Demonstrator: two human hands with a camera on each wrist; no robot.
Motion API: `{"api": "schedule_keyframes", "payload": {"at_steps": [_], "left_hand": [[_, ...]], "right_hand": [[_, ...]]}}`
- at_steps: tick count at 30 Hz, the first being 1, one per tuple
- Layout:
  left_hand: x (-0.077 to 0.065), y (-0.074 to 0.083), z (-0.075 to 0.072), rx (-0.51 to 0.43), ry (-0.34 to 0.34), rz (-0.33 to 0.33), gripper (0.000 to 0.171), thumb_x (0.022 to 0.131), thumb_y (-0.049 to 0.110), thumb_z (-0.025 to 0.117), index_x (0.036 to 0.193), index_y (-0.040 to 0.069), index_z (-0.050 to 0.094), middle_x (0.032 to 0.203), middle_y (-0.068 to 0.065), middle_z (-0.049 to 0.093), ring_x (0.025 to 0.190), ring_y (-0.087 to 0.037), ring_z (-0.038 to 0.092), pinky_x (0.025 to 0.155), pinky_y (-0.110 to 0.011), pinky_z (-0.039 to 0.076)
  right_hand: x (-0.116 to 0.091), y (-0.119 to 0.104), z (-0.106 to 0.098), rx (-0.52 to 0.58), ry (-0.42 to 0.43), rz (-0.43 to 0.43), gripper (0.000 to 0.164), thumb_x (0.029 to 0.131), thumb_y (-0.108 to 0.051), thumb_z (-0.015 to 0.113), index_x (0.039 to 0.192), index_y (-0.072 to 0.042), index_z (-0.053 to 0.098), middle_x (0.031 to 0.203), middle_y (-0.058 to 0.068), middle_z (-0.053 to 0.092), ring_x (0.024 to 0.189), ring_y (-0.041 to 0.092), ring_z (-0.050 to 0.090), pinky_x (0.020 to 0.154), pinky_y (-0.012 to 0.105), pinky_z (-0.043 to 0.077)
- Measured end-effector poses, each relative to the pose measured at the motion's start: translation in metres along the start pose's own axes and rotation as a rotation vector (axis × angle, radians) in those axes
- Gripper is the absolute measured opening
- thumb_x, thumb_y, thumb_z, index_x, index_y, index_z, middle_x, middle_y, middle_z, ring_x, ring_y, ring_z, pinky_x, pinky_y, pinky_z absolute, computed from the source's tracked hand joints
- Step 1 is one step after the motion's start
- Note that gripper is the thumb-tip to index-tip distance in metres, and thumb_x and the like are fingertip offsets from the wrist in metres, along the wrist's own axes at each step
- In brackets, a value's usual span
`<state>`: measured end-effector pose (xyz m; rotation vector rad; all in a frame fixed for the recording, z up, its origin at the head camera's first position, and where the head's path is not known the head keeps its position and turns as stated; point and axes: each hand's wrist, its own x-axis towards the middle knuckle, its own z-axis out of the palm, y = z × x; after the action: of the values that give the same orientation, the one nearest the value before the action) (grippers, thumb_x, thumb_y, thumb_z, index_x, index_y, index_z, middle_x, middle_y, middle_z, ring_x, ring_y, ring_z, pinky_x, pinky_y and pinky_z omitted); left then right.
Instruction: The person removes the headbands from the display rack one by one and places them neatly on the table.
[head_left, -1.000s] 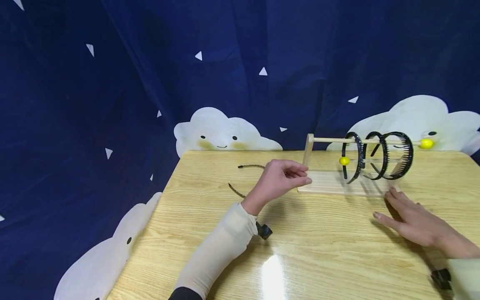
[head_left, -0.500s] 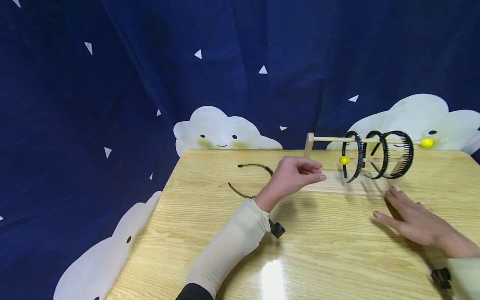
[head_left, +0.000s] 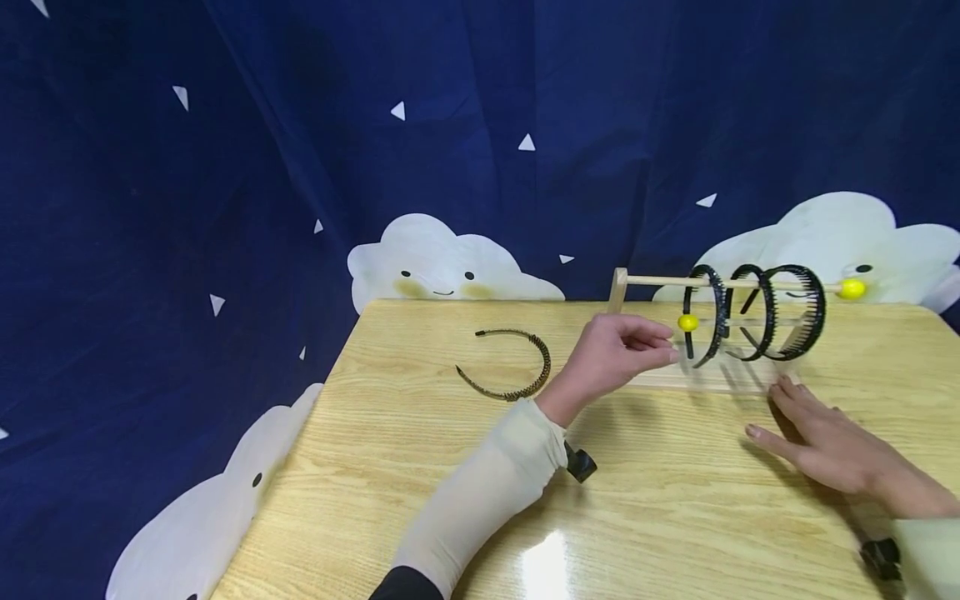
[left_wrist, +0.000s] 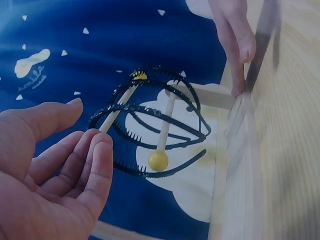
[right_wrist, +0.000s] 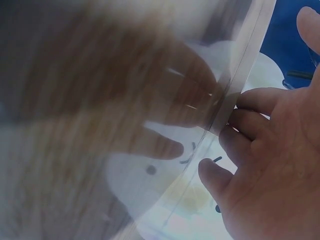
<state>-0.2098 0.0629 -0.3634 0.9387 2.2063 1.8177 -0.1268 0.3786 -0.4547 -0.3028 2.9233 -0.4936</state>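
Note:
My left hand (head_left: 621, 354) reaches over the front of a wooden headband rack (head_left: 617, 292). Its fingers are loosely bent, and in the left wrist view a gap shows between thumb and fingers with nothing in it. Just past the fingertips is the yellow ball (left_wrist: 158, 161) that ends the rack's lower rod. Several black headbands (head_left: 802, 312) hang on the rack's rods, some with comb teeth. My right hand (head_left: 840, 446) has its fingers extended, with the fingertips at the right front corner of the rack's base (right_wrist: 237, 85).
A brown, beaded-looking headband (head_left: 542, 354) lies on the wooden table (head_left: 360, 467), left of the rack. Another yellow ball (head_left: 852, 288) caps the upper rod on the right. A blue curtain (head_left: 450, 125) with cloud shapes hangs behind the table.
My left hand has moved rightward along the rack, from its left end to the lower rod's yellow ball, uncovering the brown headband. The right hand has stayed in place.

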Motion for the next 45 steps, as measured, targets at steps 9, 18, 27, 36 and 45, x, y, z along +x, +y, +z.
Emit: {"api": "schedule_keyframes", "payload": {"at_steps": [9,18,27,36,45], "left_hand": [[0.007,0.0,0.012,-0.005,0.019,-0.045,0.026,0.088,0.017,0.081,0.111,0.007,0.076,0.091,0.007,0.074,0.078,-0.002,0.066,0.072,-0.019,0.055],[0.016,-0.002,0.025,-0.049,0.069,-0.08,0.03,0.087,0.013,0.081,0.114,0.003,0.076,0.09,0.009,0.074,0.077,0.001,0.066,0.071,-0.018,0.055],[0.024,-0.005,0.039,-0.04,0.122,-0.084,0.028,0.087,0.012,0.081,0.114,0.007,0.077,0.091,0.009,0.075,0.076,0.004,0.065,0.071,-0.016,0.054],[0.03,-0.006,0.05,0.002,0.135,-0.124,0.028,0.087,0.019,0.082,0.114,0.011,0.077,0.091,0.014,0.073,0.076,0.008,0.063,0.069,-0.014,0.053],[0.032,-0.011,0.056,-0.015,0.121,-0.125,0.03,0.088,0.018,0.081,0.116,0.011,0.076,0.097,0.01,0.075,0.078,0.007,0.064,0.069,-0.014,0.053]], "right_hand": [[0.003,0.0,0.002,0.0,-0.008,0.011,0.089,0.104,-0.053,0.046,0.151,0.018,0.018,0.158,0.037,-0.004,0.141,0.061,0.007,0.1,0.08,0.015],[0.002,-0.001,0.0,0.0,-0.011,0.014,0.089,0.104,-0.053,0.045,0.15,0.018,0.017,0.158,0.037,-0.004,0.14,0.061,0.007,0.099,0.08,0.015],[0.002,0.002,0.003,0.003,-0.013,0.016,0.09,0.104,-0.053,0.046,0.151,0.018,0.017,0.158,0.037,-0.004,0.141,0.061,0.006,0.099,0.08,0.016],[0.002,0.001,0.001,-0.015,-0.001,-0.002,0.089,0.104,-0.053,0.046,0.151,0.017,0.018,0.158,0.036,-0.006,0.14,0.062,0.008,0.099,0.081,0.015],[0.003,-0.001,-0.001,-0.051,-0.012,0.01,0.091,0.103,-0.055,0.047,0.151,0.017,0.019,0.157,0.037,-0.005,0.139,0.062,0.01,0.099,0.081,0.017]]}}
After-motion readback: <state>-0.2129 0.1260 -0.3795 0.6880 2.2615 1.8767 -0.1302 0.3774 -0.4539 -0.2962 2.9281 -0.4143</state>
